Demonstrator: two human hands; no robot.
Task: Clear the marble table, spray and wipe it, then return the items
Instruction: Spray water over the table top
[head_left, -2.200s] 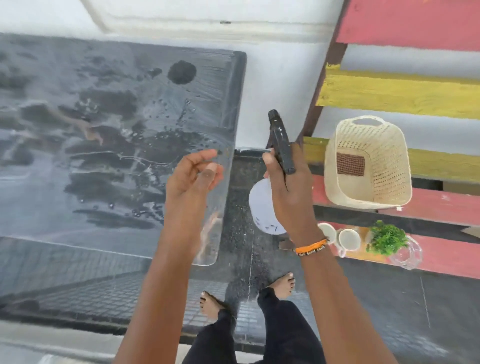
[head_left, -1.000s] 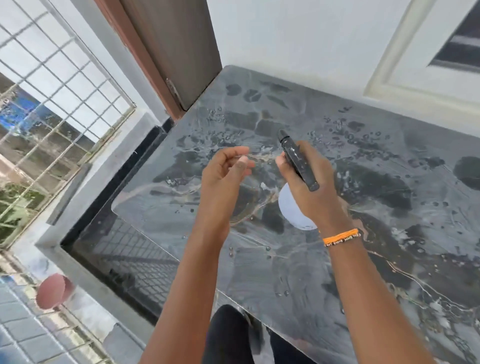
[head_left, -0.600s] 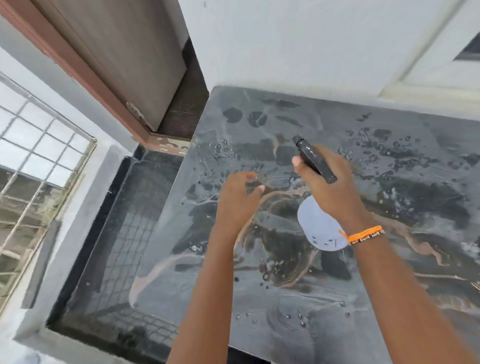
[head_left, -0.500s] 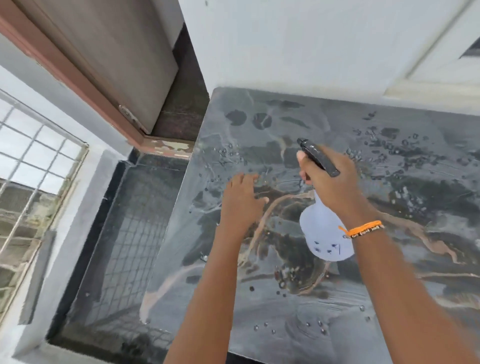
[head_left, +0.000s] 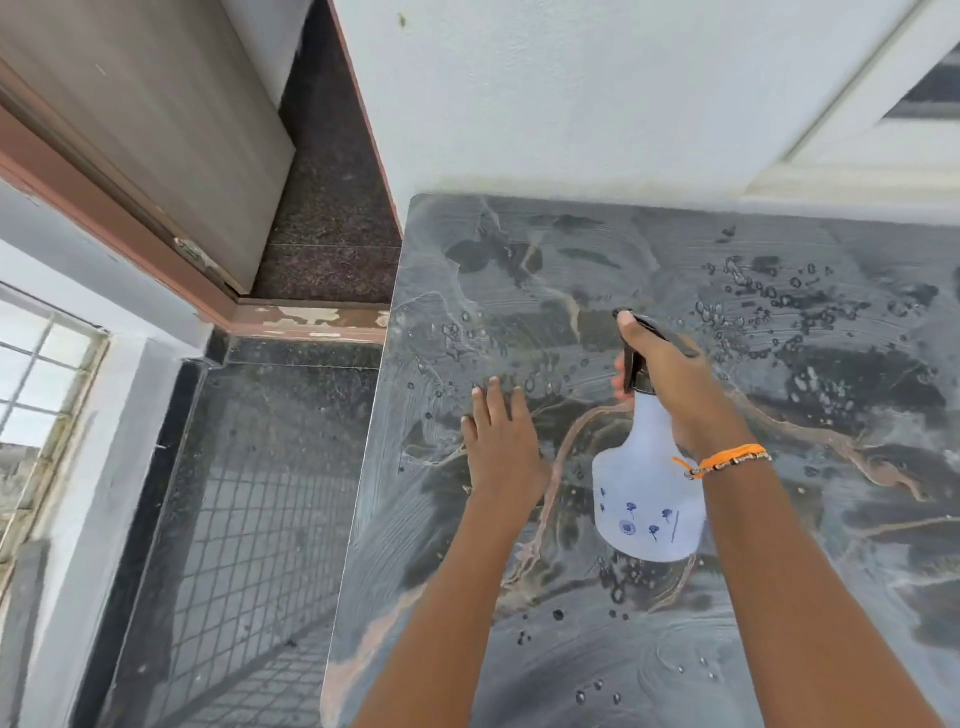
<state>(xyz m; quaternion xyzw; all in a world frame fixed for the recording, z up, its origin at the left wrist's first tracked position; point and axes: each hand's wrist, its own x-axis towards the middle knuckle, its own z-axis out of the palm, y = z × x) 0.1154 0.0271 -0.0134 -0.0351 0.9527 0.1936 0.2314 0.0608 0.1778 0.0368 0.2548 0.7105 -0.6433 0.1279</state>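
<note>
My right hand (head_left: 675, 384) clamps the spray bottle (head_left: 647, 499) by its neck, nozzle aimed over the marble table (head_left: 779, 597), while my left hand (head_left: 501, 447), fingers straight and close together, hovers flat, likely ready to spread the droplets.

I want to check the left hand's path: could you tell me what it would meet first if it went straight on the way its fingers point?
Probably only wet table, then the wall; height is unclear.
</note>
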